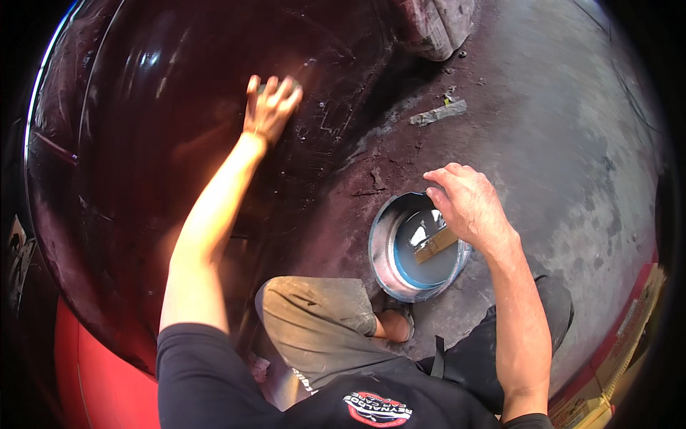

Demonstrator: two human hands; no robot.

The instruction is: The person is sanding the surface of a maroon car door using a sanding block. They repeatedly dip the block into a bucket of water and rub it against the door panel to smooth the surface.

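Observation:
My left hand reaches far out over a glossy dark maroon car body panel. Its fingers bend over a small dark grey piece, of which only slivers show between and beside them; I cannot make out its kind. Slight blur covers the fingertips. Above the right rim of a round bucket hangs my right hand, its thumb apart from loosely bent fingers and nothing seen in them. Cloudy water fills part of the bucket. A flat tan block or pad leans in it, partly hidden behind that hand.
Dust and wet patches mark the grey floor. A dusty, maroon-stained tyre or covered wheel stands at the top. A crumpled strip lies beyond the bucket. Red-and-yellow cartons sit at right, a red surface at lower left.

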